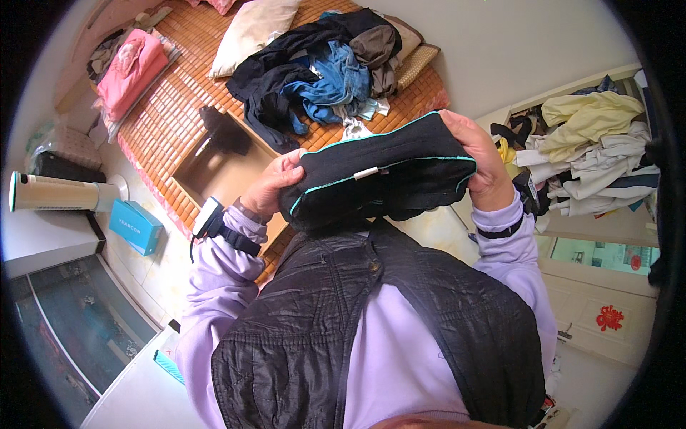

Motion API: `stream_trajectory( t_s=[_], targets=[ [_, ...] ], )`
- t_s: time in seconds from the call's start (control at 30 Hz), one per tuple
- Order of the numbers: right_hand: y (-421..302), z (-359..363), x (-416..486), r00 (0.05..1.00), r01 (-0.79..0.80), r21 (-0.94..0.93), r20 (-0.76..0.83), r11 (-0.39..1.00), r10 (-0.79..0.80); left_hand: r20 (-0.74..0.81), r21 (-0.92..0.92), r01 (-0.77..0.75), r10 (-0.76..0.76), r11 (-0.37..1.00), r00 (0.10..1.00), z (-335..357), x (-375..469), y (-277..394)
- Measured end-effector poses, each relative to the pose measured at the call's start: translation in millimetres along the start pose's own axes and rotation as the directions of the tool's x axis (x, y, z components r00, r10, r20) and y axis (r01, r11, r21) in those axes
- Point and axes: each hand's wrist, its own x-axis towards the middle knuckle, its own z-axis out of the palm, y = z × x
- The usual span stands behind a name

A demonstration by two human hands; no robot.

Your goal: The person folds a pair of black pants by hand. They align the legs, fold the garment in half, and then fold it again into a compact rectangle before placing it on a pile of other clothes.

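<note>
Between my two hands a black cloth garment (375,171) with turquoise edge trim is stretched sideways, in front of my chest. A small white tag sits on its trimmed seam. My left hand (270,185) grips its left end, thumb on top. On the other side my right hand (479,155) grips the upper right corner and edge. The exact kind of garment cannot be told. Below and beyond the left hand, an open cardboard box (198,171) rests on a bamboo mat (161,128), with a dark cloth item (228,131) at its far end.
A heap of dark clothes and blue denim (332,80) lies on the mat beside a pale pillow (252,35). Folded pink bedding (131,72) is at far left. A turquoise box (135,227) stands on the floor. At right, an open wardrobe compartment holds piled clothes (595,145).
</note>
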Motion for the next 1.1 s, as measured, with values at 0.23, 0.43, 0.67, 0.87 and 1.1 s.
stream_trajectory(
  t_s=[0.23,0.43,0.67,0.87,1.1],
  targets=[
    [-0.6,-2.2,1.7,0.999,0.008,-0.028,-0.052,1.000,-0.010,0.009,-0.026,-0.001,0.001,1.000,1.000,-13.2,-2.1,-0.3],
    [-2.3,-6.4,13.7,1.000,-0.009,-0.044,-0.017,0.999,0.008,-0.068,0.087,-0.062,0.068,0.994,0.995,-21.9,0.0,14.9],
    [-5.8,-0.8,23.9,0.996,0.086,-0.430,0.064,0.899,-0.065,0.054,0.998,-0.018,0.677,-0.060,0.734,-8.6,22.5,97.8],
    [-13.0,-6.8,59.1,0.641,0.182,-0.954,0.299,-0.239,-0.707,0.224,0.955,-0.002,0.713,-0.298,0.664,33.7,40.8,149.9],
    [-66.7,-17.1,85.4,0.696,0.178,-0.980,0.062,0.088,-0.715,0.302,0.949,-0.115,0.751,-0.292,0.587,86.0,62.8,197.5]
  ],
)
